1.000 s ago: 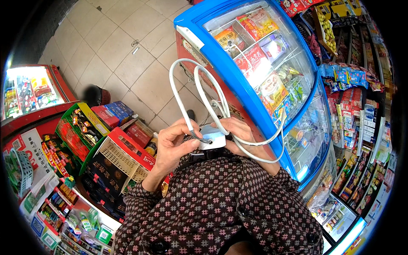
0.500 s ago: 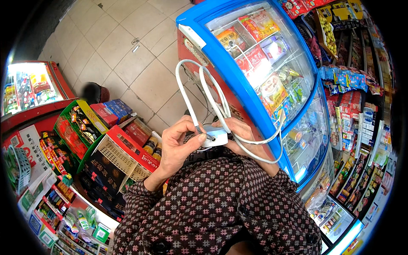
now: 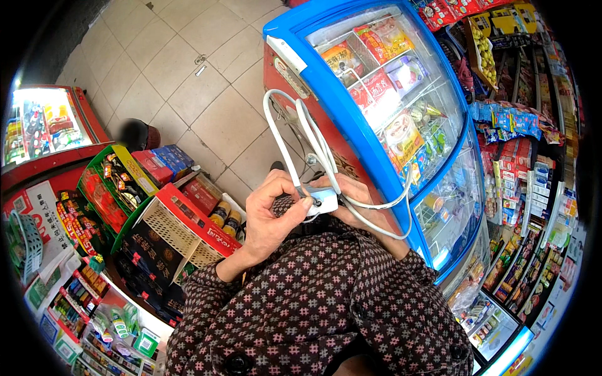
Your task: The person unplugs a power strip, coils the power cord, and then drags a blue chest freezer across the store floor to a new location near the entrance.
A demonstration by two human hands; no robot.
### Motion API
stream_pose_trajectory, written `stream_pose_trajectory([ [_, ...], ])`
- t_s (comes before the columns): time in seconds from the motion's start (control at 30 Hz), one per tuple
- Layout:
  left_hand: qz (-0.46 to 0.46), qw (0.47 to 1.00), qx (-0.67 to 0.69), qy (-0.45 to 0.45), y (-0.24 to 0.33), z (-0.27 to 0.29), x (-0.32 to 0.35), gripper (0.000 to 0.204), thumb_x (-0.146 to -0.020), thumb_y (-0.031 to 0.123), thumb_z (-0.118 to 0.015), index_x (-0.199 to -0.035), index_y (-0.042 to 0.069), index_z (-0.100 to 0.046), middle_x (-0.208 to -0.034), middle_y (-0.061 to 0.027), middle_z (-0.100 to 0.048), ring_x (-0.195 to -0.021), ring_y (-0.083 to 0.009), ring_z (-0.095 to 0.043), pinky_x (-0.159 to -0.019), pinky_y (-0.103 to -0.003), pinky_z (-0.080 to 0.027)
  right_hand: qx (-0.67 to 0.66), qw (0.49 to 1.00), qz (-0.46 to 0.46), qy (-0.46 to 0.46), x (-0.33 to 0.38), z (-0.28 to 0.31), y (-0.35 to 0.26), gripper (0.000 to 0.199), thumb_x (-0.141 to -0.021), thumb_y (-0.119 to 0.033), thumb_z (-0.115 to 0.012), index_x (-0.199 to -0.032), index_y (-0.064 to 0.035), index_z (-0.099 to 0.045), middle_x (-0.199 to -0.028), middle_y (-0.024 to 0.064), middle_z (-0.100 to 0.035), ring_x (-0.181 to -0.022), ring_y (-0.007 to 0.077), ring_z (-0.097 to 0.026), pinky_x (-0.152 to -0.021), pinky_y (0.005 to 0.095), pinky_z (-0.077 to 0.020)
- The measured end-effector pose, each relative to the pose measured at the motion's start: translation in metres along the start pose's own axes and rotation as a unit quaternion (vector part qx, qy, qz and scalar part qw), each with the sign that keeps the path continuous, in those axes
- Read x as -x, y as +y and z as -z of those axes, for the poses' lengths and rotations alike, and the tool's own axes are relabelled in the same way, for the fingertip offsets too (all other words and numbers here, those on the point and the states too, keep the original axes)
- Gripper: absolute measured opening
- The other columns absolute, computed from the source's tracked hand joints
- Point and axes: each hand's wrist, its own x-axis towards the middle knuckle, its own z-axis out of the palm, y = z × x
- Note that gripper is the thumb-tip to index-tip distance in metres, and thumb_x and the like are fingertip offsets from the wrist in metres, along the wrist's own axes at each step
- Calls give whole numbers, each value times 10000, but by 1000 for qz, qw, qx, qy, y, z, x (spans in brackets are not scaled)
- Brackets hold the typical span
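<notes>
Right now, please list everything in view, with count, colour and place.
cable: apparently 1, white, looping in the centre
small block: 1, white, centre
freezer: 1, blue and red, right
packets: many, mixed colours, inside freezer
shelf goods: many, mixed colours, far right
lit cabinet: 1, red frame, far left
cartons: several, red, green and blue, left
perforated basket: 1, cream, left
floor tiles: many, beige, upper left
sleeves: 2, dark patterned, lower centre
left hand: 1, bare, at cable and block
right hand: 1, bare, at block's right

Cable (image 3: 274,130) looks smooth plas., freezer rim (image 3: 334,94) glossy plas. & jacket (image 3: 313,301) matt cloth.
</notes>
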Motion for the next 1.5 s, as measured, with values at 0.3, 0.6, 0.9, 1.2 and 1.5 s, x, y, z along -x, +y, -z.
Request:
stream_pose_trajectory([
  [0.3,5,1000,6,-1,-3,-1,3,97,-779,39,-660,-776,4,-570,-823,-40,-561,-799,-115,-509,-720,-248,-398,-27,1000,-9,6,2,0,-1,301,-743,-38,-681,-1034,12,-623,-1008,132,-633,-929,263,-629,-804,361,-503],
  [0.6,46,994,71,-66,0,5,3,204,-922,135,-539,-1037,-16,-615,-934,-27,-540,-850,-86,-490,-758,-234,-399,-38,995,-87,-21,3,6,-14,286,-740,-67,-690,-1005,9,-613,-983,127,-633,-917,247,-626,-801,355,-496],
  [0.9,63,986,112,-106,-5,8,6,300,-886,162,-601,-1131,-12,-597,-935,-16,-482,-934,-104,-471,-889,-265,-366,-48,995,-84,0,12,0,-3,283,-756,-111,-719,-994,0,-611,-969,101,-634,-893,188,-617,-760,319,-500],
  [1.2,73,985,115,-106,-9,7,5,310,-772,49,-680,-1065,-16,-605,-1017,-39,-544,-965,-126,-491,-896,-282,-390,-42,995,-89,-6,19,2,-1,332,-716,-85,-752,-999,4,-603,-937,97,-632,-862,188,-618,-739,313,-495],
  [1.5,-87,982,-170,4,-16,1,14,283,-719,74,-730,-944,17,-570,-953,-58,-568,-908,-171,-536,-833,-307,-423,-26,998,-52,24,19,1,-2,357,-695,-93,-760,-1000,-1,-597,-916,107,-628,-830,201,-618,-713,323,-486],
])
